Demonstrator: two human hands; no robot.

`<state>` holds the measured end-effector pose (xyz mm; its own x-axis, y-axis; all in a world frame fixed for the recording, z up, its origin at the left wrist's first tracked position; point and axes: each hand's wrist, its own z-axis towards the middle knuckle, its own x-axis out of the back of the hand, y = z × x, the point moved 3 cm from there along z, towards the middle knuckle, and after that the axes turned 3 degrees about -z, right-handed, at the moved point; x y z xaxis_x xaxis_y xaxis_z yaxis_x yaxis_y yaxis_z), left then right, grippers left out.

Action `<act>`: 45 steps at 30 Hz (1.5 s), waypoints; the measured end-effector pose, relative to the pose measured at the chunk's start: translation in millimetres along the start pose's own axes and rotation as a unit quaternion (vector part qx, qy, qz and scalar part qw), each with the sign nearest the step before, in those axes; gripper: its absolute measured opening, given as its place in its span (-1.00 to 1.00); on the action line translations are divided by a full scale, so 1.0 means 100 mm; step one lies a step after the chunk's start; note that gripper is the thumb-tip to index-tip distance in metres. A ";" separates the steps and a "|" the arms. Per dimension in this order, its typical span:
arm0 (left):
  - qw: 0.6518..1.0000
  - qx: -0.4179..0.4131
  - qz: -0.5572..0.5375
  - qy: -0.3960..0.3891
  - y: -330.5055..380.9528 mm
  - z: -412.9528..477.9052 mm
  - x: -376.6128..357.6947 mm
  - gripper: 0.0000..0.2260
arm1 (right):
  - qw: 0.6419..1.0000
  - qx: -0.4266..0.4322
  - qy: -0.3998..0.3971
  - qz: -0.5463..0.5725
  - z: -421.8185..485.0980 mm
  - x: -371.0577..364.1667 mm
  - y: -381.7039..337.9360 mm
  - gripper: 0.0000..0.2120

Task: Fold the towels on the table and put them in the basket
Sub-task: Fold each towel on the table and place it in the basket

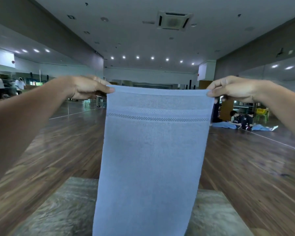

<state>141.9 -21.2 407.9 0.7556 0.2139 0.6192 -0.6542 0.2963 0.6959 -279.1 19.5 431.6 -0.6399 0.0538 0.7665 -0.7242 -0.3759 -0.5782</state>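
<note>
Both hands pinch top corners of a light blue towel (152, 150), thumb over curled fingers. Left hand (89, 88) takes the left corner, right hand (232, 90) the right corner; top hem pulled taut between them at arm's length. Towel hangs flat and unfolded, woven band across its upper part, lower end running out of view in front of the grey table (58, 210). Wooden floor (245, 167) beyond; two people sit far right

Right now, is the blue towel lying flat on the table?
No, the towel hangs upright, its top corners pinched by the left hand and right hand.
</note>
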 end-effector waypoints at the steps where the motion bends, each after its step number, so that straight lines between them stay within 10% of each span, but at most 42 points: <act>1: 1.000 0.001 0.016 -0.015 -0.06 0.06 -0.01 -0.65 | 1.000 -0.009 0.013 -0.020 0.05 -0.05 0.05 -0.91; 6: 1.000 -0.009 0.004 0.014 -0.28 0.22 -0.38 -0.95 | 0.994 -0.043 0.068 -0.068 0.33 -0.37 0.32 -0.92; 17: 0.979 -0.053 -0.058 0.187 -0.47 0.65 -0.80 -0.77 | 0.968 -0.005 0.249 -0.028 0.88 -0.51 0.59 -0.90; 35: 0.981 0.084 0.145 -0.103 -2.88 -1.02 -3.01 -0.86 | 0.990 -0.116 -0.040 -0.075 -0.32 -3.23 2.93 -0.67; 45: 0.974 -0.040 0.206 -0.090 -3.35 -1.78 -3.56 -0.88 | 0.989 -0.132 -0.029 -0.064 -1.19 -4.16 3.42 -0.72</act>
<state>98.3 -31.1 -110.4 0.4068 0.1645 0.8986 -0.8899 0.2934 0.3491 -291.1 -21.6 -118.6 -0.5284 0.0286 0.8485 -0.8450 -0.1143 -0.5224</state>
